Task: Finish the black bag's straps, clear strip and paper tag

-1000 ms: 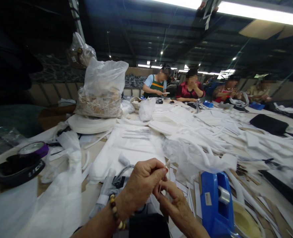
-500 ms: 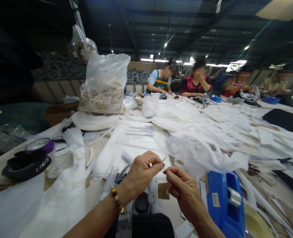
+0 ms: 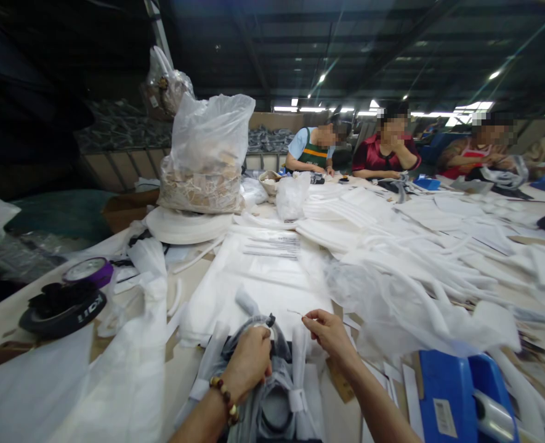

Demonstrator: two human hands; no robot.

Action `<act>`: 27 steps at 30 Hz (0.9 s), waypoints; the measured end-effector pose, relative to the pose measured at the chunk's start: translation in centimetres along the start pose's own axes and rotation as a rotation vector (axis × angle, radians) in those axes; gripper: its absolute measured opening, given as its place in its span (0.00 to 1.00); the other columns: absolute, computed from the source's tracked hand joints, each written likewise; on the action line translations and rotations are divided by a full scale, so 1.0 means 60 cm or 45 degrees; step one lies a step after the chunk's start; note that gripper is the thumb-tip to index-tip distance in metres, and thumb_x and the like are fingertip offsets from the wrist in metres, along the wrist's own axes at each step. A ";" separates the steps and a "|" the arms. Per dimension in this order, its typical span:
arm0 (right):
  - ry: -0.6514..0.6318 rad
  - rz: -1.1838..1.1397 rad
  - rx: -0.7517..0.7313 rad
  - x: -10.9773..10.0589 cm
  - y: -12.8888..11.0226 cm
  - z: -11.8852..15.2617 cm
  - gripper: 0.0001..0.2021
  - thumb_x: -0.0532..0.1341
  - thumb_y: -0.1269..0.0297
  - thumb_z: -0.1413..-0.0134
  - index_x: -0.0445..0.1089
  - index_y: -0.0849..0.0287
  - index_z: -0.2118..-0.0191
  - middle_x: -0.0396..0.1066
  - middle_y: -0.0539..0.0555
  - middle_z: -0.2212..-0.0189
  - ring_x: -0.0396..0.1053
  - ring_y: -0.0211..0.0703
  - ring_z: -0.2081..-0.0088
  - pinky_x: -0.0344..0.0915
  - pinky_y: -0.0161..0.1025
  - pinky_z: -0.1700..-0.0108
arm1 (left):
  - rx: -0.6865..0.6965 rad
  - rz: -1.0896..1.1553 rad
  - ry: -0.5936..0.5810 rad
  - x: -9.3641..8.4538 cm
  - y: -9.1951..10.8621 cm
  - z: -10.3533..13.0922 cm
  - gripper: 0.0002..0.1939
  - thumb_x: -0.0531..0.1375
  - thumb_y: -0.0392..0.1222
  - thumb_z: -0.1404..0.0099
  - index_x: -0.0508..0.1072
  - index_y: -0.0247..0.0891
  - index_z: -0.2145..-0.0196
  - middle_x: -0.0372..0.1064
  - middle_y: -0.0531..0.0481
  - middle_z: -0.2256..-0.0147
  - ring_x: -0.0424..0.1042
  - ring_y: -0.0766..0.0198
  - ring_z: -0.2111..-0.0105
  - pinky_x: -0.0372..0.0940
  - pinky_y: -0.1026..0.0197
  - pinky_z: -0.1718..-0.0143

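Since the earlier frame the hands had separated: the left hand (image 3: 249,363) had dropped onto the grey bundle (image 3: 272,394) near the table edge, fingers curled closed around its cable (image 3: 247,325), apparently steadying it. The right hand (image 3: 330,332) stayed raised beside it, thumb and forefinger pinching a thin white strip (image 3: 295,313) clear of the white bags (image 3: 392,271). A blue tape dispenser (image 3: 457,400) stood right.

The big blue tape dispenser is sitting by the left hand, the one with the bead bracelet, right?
Not quite. The head view shows the blue tape dispenser by the right hand, at the lower right. The left hand does wear the bead bracelet, but it rests on a grey bundle.
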State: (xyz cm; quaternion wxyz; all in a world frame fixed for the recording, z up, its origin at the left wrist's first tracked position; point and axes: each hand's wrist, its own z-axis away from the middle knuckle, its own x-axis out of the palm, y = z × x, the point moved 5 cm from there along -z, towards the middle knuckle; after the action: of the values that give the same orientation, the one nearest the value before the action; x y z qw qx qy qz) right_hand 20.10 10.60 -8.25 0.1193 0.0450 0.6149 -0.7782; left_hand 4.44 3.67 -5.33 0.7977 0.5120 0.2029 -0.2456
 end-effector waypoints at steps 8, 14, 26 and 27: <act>-0.249 -0.100 0.062 0.047 0.002 -0.008 0.11 0.60 0.56 0.65 0.66 0.61 0.80 0.56 0.44 0.86 0.48 0.30 0.83 0.44 0.32 0.80 | 0.510 -0.676 0.247 -0.031 0.050 0.014 0.16 0.44 0.27 0.38 0.70 0.36 0.62 0.63 0.39 0.57 0.65 0.53 0.59 0.59 0.52 0.60; -0.284 -0.134 0.068 0.048 0.013 -0.013 0.12 0.61 0.57 0.66 0.66 0.62 0.80 0.57 0.45 0.86 0.50 0.30 0.82 0.46 0.33 0.78 | 0.900 -1.152 0.239 -0.059 0.055 -0.018 0.06 0.54 0.35 0.36 0.70 0.39 0.68 0.68 0.47 0.61 0.63 0.55 0.59 0.55 0.49 0.58; -0.419 -0.108 0.056 0.065 0.004 -0.025 0.11 0.63 0.58 0.68 0.68 0.63 0.80 0.59 0.45 0.86 0.52 0.32 0.80 0.48 0.33 0.76 | 0.677 -1.019 0.332 -0.054 0.042 0.022 0.16 0.47 0.25 0.38 0.66 0.33 0.56 0.66 0.42 0.60 0.64 0.54 0.58 0.59 0.51 0.57; -0.435 -0.105 0.058 0.067 0.003 -0.026 0.11 0.63 0.59 0.67 0.68 0.63 0.80 0.59 0.45 0.86 0.52 0.31 0.81 0.48 0.33 0.77 | 0.582 -0.952 0.264 -0.045 0.038 0.024 0.16 0.45 0.25 0.38 0.68 0.33 0.59 0.66 0.43 0.62 0.65 0.55 0.60 0.60 0.54 0.59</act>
State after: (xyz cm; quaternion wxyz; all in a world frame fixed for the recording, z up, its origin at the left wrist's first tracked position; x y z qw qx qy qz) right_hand 16.12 11.54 -9.67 0.1889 -0.1105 0.5692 -0.7926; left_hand 3.76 3.63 -1.60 0.4960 0.5885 0.3935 -0.5027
